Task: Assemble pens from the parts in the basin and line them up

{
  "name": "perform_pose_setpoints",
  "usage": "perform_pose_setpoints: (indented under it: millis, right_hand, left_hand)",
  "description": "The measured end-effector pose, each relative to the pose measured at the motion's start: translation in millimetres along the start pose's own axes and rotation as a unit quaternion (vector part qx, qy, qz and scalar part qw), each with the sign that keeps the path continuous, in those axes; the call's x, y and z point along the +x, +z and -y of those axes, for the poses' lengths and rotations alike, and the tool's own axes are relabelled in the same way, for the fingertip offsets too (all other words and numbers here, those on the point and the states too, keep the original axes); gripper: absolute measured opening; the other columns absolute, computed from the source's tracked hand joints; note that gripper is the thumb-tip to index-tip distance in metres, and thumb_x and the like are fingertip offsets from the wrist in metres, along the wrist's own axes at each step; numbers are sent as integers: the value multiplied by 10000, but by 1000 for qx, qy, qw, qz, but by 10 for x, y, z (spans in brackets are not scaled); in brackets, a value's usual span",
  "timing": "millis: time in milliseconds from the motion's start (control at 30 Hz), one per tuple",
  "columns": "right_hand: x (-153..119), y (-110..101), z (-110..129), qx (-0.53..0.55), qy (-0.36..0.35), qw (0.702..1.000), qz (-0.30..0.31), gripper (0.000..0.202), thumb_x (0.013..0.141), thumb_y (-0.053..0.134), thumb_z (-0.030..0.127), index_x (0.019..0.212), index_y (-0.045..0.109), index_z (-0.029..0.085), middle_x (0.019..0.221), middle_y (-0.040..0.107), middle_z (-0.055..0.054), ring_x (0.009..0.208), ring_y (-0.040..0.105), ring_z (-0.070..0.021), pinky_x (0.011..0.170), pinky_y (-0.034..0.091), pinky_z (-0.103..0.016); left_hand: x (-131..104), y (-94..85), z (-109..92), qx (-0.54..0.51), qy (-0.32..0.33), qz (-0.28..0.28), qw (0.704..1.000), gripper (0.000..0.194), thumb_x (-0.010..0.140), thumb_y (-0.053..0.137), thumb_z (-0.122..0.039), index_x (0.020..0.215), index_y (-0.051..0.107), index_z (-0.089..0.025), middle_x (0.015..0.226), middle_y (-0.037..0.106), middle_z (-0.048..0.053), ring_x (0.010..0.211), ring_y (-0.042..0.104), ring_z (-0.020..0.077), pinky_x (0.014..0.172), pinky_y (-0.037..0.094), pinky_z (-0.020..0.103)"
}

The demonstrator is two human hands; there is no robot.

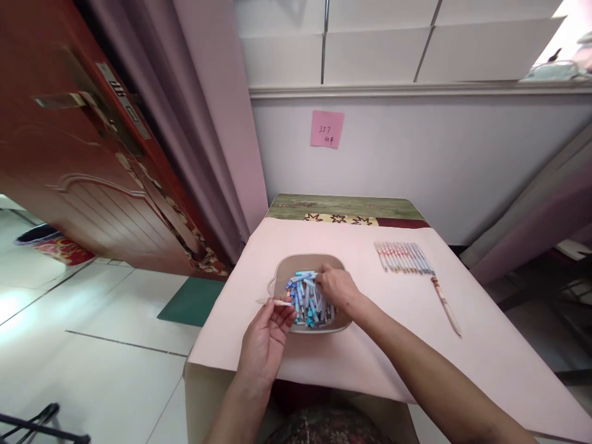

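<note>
My left hand (268, 336) pinches a slim white pen (283, 303), its fine tip pointing left, at the front left of a beige plastic basket (283, 266). Inside the basket lies a heap of blue, teal and pale pens or pen parts (308, 302); I cannot tell which they are. My right hand (337, 287) reaches over the basket's right side, fingers curled at the heap. What those fingers grip, if anything, is hidden.
On the pink-covered table (365, 357), a neat row of clear pens (402, 257) lies at the right. A single pale pen with a brown end (445, 306) rests slantwise near it. Behind the table is a wall with a pink note (327, 129).
</note>
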State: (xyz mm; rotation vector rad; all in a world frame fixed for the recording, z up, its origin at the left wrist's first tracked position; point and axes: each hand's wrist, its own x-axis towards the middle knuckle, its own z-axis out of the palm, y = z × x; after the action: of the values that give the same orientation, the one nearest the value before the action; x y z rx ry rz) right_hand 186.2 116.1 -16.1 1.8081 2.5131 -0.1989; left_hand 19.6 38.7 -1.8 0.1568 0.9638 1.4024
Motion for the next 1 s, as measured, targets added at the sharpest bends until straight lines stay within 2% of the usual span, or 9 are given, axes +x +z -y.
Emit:
perform_pose_setpoints:
  millis: [100, 200, 300, 367, 467, 667, 833, 900, 1000]
  right_hand:
    - [-20, -13, -183, -9, 58, 998, -15, 334, 933, 358, 190, 933, 685, 124, 996, 617, -162, 811, 653, -215, 681, 460, -279]
    - [-59, -42, -184, -3, 56, 998, -23, 327, 937, 356, 202, 1009, 670, 144, 1013, 625, -147, 849, 645, -216, 701, 456, -278]
    - [-86, -70, -10, 16, -4, 1000, -14, 260, 904, 454, 243, 1040, 675, 244, 1052, 637, -74, 881, 637, -193, 733, 451, -266]
    - [-101, -71, 129, 45, -89, 995, 7, 225, 859, 539, 298, 1032, 680, 323, 1105, 632, -13, 905, 632, -181, 740, 453, -259]
    - [-130, -60, 232, 66, -192, 978, 47, 225, 797, 613, 354, 1004, 696, 328, 1132, 629, 1, 898, 637, -195, 706, 467, -267]
    - [-188, -133, 3, -45, -95, 992, 67, 185, 735, 644, 182, 904, 720, 175, 1067, 643, -151, 791, 670, -243, 666, 487, -302]
    - [-257, -229, -116, -59, -88, 992, 62, 524, 467, 836, 331, 943, 689, 169, 1058, 630, -147, 731, 672, -278, 622, 504, -321]
    - [-277, -229, -117, -55, -86, 993, 52, 497, 504, 817, 335, 962, 680, 198, 1026, 644, -114, 729, 672, -263, 618, 499, -308]
    - [-295, -210, -115, -51, -71, 996, 34, 282, 693, 677, 214, 975, 675, 231, 996, 665, -84, 759, 674, -235, 627, 477, -281]
  left_hand:
    - [-4, -14, -36, -1, -11, 0, 1000, 216, 867, 489, -86, 727, 653, -99, 746, 718, 109, 638, 674, 157, 643, 572, 284]
    - [11, -26, -102, -8, -1, 1, 1000, 216, 878, 482, -97, 755, 659, -95, 766, 722, 101, 637, 671, 141, 633, 571, 264]
    - [28, -19, -160, -16, 15, -10, 1000, 217, 882, 476, -96, 770, 661, -96, 762, 720, 89, 629, 665, 126, 621, 568, 242]
    - [31, -14, -172, -17, 14, -18, 1000, 212, 880, 481, -96, 763, 658, -100, 748, 717, 84, 614, 660, 120, 608, 565, 234]
    - [21, -23, -156, -17, 6, -18, 1000, 198, 875, 492, -98, 758, 652, -106, 751, 717, 81, 610, 659, 122, 604, 565, 239]
    - [16, -31, -144, -16, 2, -29, 999, 201, 878, 488, -96, 761, 652, -99, 764, 728, 90, 609, 666, 123, 607, 568, 236]
    - [19, 19, -110, 6, 0, -4, 1000, 156, 869, 519, -112, 812, 663, -93, 835, 736, 125, 661, 686, 145, 638, 580, 261]
    - [6, 11, -79, 21, 7, 12, 1000, 130, 858, 542, -118, 831, 667, -96, 849, 735, 129, 707, 693, 160, 673, 584, 281]
    - [-15, -29, -40, 37, 19, 33, 999, 116, 849, 560, -124, 844, 673, -96, 866, 733, 135, 774, 695, 181, 739, 581, 314]
